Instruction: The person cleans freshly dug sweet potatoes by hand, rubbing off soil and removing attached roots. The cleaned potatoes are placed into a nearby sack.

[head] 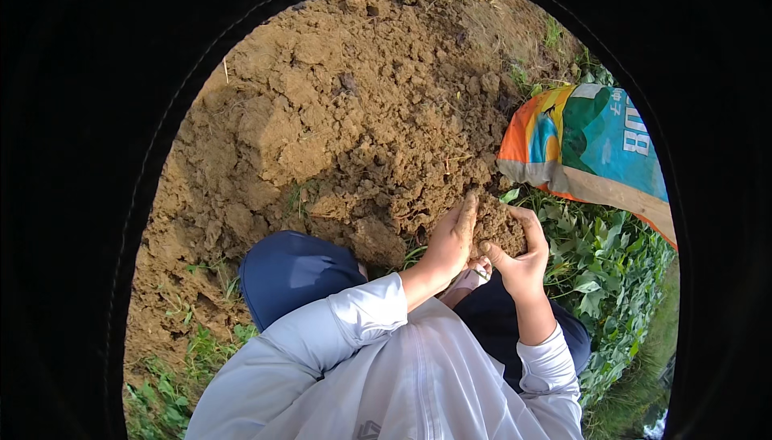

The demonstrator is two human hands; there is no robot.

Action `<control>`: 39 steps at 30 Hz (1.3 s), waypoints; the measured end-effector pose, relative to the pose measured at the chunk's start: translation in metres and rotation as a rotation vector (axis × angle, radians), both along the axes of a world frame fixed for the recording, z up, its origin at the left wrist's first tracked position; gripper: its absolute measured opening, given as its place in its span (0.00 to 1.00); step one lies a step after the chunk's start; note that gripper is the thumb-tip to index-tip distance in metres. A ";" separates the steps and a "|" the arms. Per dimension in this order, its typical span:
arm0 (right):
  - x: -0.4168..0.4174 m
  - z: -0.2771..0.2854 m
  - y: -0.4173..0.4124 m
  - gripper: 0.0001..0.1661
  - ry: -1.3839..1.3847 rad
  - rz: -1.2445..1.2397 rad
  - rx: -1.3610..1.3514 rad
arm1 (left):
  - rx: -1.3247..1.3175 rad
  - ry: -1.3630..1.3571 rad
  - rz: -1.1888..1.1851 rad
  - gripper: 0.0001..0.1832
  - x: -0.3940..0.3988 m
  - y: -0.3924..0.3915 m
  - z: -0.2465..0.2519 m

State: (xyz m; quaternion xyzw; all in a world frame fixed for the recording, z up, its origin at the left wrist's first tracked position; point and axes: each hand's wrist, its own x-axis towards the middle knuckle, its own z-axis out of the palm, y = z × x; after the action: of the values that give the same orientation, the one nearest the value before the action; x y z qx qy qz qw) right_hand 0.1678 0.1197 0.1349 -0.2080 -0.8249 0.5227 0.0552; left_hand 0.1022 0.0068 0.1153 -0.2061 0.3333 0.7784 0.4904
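Crumbly brown soil (498, 227) lies between my two hands, in front of my knees. My left hand (450, 238) is on the soil's left side, palm turned inward and fingers together, pointing away from me. On the right side my right hand (526, 254) curves round the same soil, its thumb and fingers spread against it. Dirt clings to the fingers of both hands. Whether the soil is one clod or a loose heap, and whether it is lifted off the ground, I cannot tell.
Dug, lumpy soil (289, 114) covers the ground ahead and to the left. A printed plastic sack (603, 132) lies at the right, beside green leafy plants (609, 271). My bent knee in dark blue cloth (301, 277) borders the soil. Weeds (163, 392) grow at the lower left.
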 end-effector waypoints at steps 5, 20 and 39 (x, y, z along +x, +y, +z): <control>0.002 0.000 0.007 0.31 0.105 -0.028 -0.040 | 0.056 0.057 -0.084 0.22 -0.002 0.002 -0.005; -0.003 0.024 0.010 0.30 0.314 0.094 0.098 | 0.211 -0.041 -0.203 0.25 -0.021 0.004 -0.003; -0.003 0.017 0.014 0.19 0.031 -0.435 -0.607 | -0.231 1.197 -0.424 0.31 -0.032 0.006 0.012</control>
State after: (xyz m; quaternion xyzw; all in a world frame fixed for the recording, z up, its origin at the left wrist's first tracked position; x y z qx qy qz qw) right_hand 0.1651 0.1340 0.1517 -0.3773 -0.5678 0.7228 0.1134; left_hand 0.0701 0.0128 0.1276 0.2825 0.6643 0.6040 0.3377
